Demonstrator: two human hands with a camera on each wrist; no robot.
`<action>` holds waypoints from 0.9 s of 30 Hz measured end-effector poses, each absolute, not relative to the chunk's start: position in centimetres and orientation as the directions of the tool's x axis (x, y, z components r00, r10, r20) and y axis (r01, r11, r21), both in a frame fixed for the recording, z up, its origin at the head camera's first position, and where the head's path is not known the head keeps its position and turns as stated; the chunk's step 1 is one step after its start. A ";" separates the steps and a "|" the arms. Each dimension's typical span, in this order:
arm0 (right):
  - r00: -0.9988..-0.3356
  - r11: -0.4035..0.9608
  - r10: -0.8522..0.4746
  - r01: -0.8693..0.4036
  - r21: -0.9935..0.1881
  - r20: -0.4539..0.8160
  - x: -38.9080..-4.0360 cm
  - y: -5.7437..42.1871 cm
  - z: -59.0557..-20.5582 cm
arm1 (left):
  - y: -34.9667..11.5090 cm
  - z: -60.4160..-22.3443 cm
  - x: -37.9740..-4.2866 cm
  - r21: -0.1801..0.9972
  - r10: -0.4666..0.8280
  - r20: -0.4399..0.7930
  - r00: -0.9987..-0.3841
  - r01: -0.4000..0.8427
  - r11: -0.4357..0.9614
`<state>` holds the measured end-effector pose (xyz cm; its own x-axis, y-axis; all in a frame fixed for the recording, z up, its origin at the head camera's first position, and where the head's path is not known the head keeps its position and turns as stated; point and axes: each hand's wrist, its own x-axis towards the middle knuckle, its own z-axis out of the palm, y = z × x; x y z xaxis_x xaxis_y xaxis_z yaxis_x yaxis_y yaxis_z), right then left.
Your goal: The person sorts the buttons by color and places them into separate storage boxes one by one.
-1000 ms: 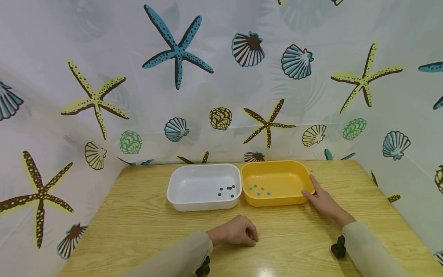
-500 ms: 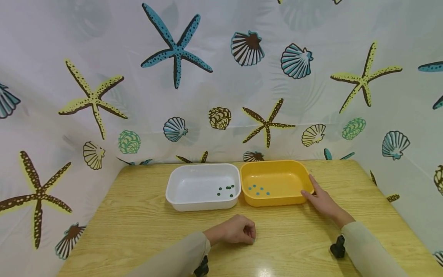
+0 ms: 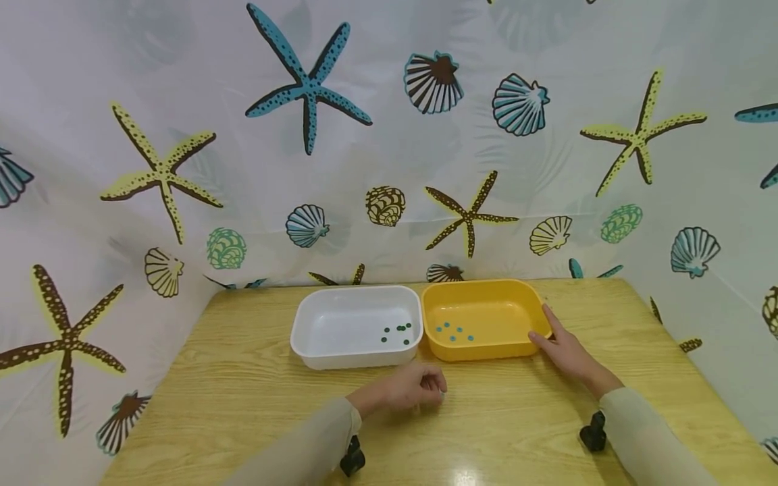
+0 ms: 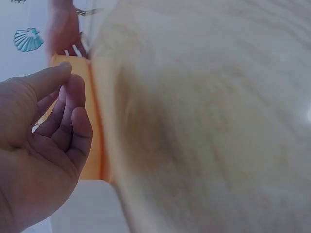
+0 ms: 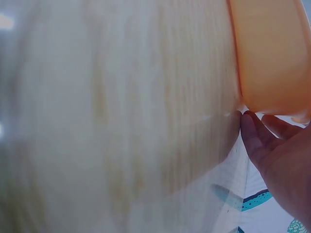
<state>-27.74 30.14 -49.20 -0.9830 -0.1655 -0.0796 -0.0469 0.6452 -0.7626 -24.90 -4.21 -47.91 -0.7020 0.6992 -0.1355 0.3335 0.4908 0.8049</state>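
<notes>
In the head view my left hand (image 3: 415, 386) is over the table in front of the trays, fingers curled in and thumb meeting fingertip. It pinches a small blue disc (image 3: 442, 397), mostly covered by the fingers. My right hand (image 3: 569, 352) rests against the front right corner of the yellow tray (image 3: 486, 352), thumb and fingers spread. In the right wrist view its fingers (image 5: 251, 130) touch the tray's outer corner. Several small blue discs (image 3: 452, 339) lie inside the yellow tray, toward its left. The white tray (image 3: 358, 361) holds several dark green discs (image 3: 384, 339) at its right.
Both trays stand side by side near the back of the wooden table (image 3: 243, 398). A white curtain (image 3: 377, 148) printed with starfish and shells hangs behind and at both sides. Black wrist cameras (image 3: 593, 432) sit by the sleeves.
My left hand, pinching the blue disc, has moved up and slightly left, away from the front of the table toward the trays. The right hand keeps its place at the yellow tray.
</notes>
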 end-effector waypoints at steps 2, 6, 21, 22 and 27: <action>-0.983 0.639 -0.167 -0.046 -0.768 -0.080 -27.7 30.1 -49.0 | -4.2 -47.4 -25.2 0.801 0.699 -0.105 -0.708 0.357 0.481; -0.983 0.639 -0.169 -0.054 -0.768 -0.072 -27.8 30.1 -49.0 | -4.1 -45.9 -25.8 0.789 0.690 -0.036 -0.723 0.403 0.464; -0.983 0.651 -0.164 -0.047 -0.758 -0.080 -27.8 30.2 -49.4 | -2.0 -42.2 -28.5 0.814 0.586 0.022 -0.810 0.354 0.460; -0.983 0.650 -0.165 -0.046 -0.758 -0.081 -27.8 30.2 -49.4 | -1.9 -42.2 -28.8 0.817 0.577 0.023 -0.816 0.348 0.460; -0.983 0.646 -0.164 -0.042 -0.762 -0.084 -27.9 30.2 -49.4 | -1.5 -42.1 -30.1 0.832 0.533 0.024 -0.846 0.313 0.459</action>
<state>-27.91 30.22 -49.37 -0.9830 -0.1635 -0.0838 -0.0425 0.6461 -0.7620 -30.06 -1.46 -42.06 -0.8460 0.5327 0.0245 0.3129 0.4586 0.8317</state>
